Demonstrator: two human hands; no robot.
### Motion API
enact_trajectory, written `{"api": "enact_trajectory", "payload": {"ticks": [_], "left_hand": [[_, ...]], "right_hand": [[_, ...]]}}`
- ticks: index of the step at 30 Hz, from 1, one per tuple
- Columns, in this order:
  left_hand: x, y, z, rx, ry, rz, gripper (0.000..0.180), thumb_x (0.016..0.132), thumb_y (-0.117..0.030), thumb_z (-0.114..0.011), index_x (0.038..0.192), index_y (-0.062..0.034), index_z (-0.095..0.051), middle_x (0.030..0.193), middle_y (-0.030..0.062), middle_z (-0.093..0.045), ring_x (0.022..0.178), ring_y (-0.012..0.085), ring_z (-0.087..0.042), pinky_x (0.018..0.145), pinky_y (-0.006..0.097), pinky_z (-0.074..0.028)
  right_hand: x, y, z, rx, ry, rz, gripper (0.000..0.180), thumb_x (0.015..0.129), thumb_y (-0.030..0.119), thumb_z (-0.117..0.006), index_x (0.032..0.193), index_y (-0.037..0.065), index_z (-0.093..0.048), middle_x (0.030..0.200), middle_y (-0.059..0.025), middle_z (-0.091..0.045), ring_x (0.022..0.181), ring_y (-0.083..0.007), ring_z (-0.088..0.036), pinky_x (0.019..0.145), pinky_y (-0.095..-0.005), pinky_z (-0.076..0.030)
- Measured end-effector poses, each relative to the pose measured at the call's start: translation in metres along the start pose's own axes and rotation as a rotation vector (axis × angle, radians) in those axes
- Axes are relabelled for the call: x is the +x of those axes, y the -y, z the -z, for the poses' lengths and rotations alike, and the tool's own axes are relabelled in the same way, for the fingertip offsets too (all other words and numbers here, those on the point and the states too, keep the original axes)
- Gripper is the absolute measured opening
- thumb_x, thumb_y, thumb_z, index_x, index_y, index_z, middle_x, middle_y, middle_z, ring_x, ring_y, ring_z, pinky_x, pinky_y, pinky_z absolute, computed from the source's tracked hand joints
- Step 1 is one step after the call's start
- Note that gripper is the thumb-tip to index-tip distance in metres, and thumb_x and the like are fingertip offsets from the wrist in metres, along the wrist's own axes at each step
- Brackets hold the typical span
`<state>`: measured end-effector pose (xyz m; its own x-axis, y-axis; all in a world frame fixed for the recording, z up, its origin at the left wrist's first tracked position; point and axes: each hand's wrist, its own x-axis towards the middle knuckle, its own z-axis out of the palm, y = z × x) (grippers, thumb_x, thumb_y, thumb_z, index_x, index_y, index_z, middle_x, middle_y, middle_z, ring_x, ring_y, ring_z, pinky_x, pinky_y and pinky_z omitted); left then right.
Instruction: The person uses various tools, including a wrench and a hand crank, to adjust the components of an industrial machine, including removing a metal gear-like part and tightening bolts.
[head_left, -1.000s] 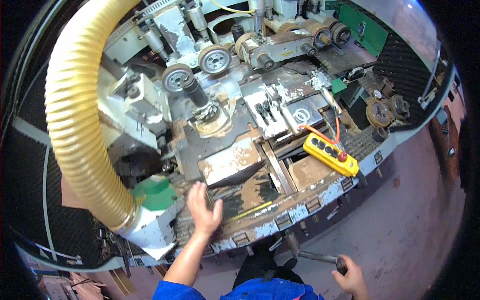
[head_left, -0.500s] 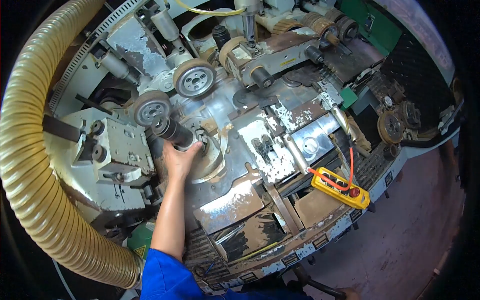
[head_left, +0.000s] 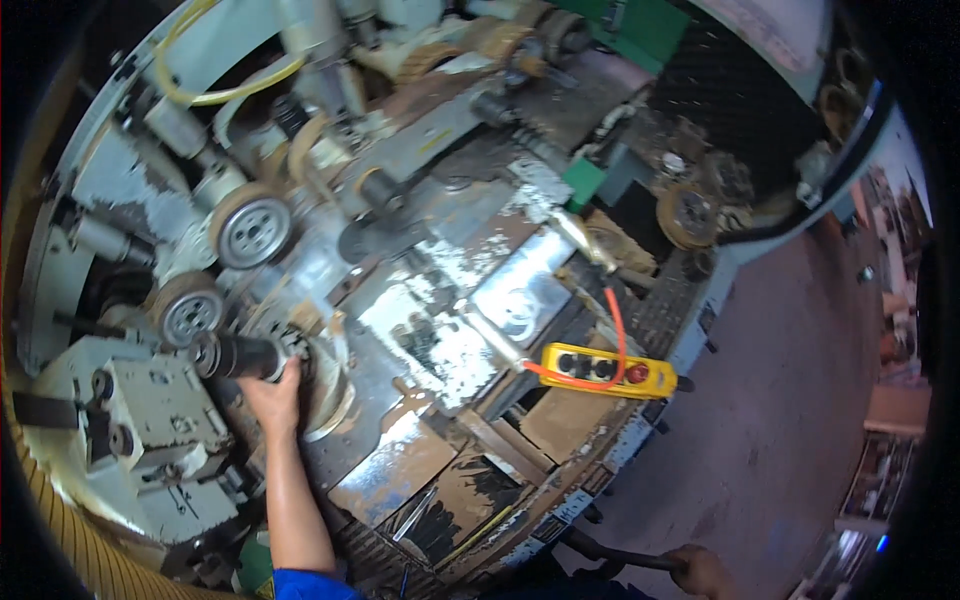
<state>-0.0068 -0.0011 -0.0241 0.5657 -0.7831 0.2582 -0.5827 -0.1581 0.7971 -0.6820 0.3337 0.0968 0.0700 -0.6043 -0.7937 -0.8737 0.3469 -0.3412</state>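
Our left hand (head_left: pixel 272 395), grip closed around the black cylindrical handle (head_left: pixel 238 355) just below the grey roller wheel (head_left: pixel 190 313), risks slipping into that wheel if it jerks, while our right hand (head_left: pixel 702 572) clasps a dark bar (head_left: pixel 615 553).

The machine bed (head_left: pixel 440 340) is bare metal, its pale paint chipped and rust-stained, dull rather than shiny. The two rollers (head_left: pixel 250 228) look like ribbed grey metal with tan rims. The black cylinder (head_left: pixel 235 355) under the left hand (head_left: pixel 272 395) is matt. The control pendant (head_left: pixel 605 370) is glossy yellow plastic; the hose (head_left: pixel 60 530) is ribbed yellow plastic.
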Motion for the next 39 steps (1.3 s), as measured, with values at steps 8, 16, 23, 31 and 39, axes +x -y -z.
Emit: {"api": "enact_trajectory", "payload": {"ticks": [8,16,23,31,39], "left_hand": [[0.007,0.001,-0.027,-0.048,0.024,-0.034,0.073,0.081,-0.020,-0.087,0.139,0.0036,-0.050,0.132,0.0173,-0.060,0.119,0.0289,-0.059,0.108,0.040,-0.043],[-0.016,-0.037,-0.004,0.374,-0.213,-0.091,0.083,0.091,-0.046,-0.076,0.143,0.0120,-0.048,0.141,0.0324,-0.055,0.133,0.0465,-0.050,0.116,0.050,-0.037],[-0.201,-0.192,-0.009,0.099,0.097,-0.106,0.025,0.101,-0.022,-0.066,0.116,-0.0028,-0.071,0.103,0.0135,-0.073,0.091,0.0201,-0.067,0.081,0.035,-0.054],[-0.551,-0.514,-0.141,-0.435,0.949,-0.502,0.066,0.097,-0.023,-0.070,0.154,-0.0054,-0.041,0.143,0.0184,-0.055,0.134,0.0290,-0.053,0.115,0.042,-0.042],[-0.812,-0.596,-0.306,-0.582,1.115,-0.844,0.049,0.092,-0.030,-0.066,0.135,-0.0062,-0.063,0.125,0.0201,-0.068,0.124,0.0402,-0.060,0.108,0.049,-0.046]], "right_hand": [[-0.024,0.015,-0.001,0.097,-0.129,-0.034,0.041,0.083,0.017,-0.070,0.124,0.014,-0.072,0.113,-0.0160,-0.072,0.106,-0.0388,-0.067,0.092,-0.0458,-0.054],[-0.072,-0.038,-0.020,0.285,-0.429,0.079,0.056,0.080,0.032,-0.080,0.129,0.008,-0.068,0.113,-0.0153,-0.073,0.107,-0.0350,-0.069,0.095,-0.0443,-0.053],[-0.119,-0.168,-0.054,0.446,-0.480,-0.017,0.056,0.078,0.036,-0.084,0.126,0.008,-0.071,0.102,-0.0096,-0.072,0.097,-0.0291,-0.069,0.089,-0.0411,-0.054],[-0.076,-0.340,-0.058,1.054,-0.812,0.450,0.049,0.096,0.043,-0.070,0.126,0.004,-0.068,0.110,-0.0090,-0.072,0.098,-0.0242,-0.069,0.093,-0.0398,-0.054],[-0.124,-0.367,0.090,2.132,-0.264,0.963,0.099,0.097,0.078,-0.040,0.156,-0.001,-0.037,0.157,-0.0205,-0.043,0.148,-0.0333,-0.039,0.123,-0.0492,-0.028]]}}
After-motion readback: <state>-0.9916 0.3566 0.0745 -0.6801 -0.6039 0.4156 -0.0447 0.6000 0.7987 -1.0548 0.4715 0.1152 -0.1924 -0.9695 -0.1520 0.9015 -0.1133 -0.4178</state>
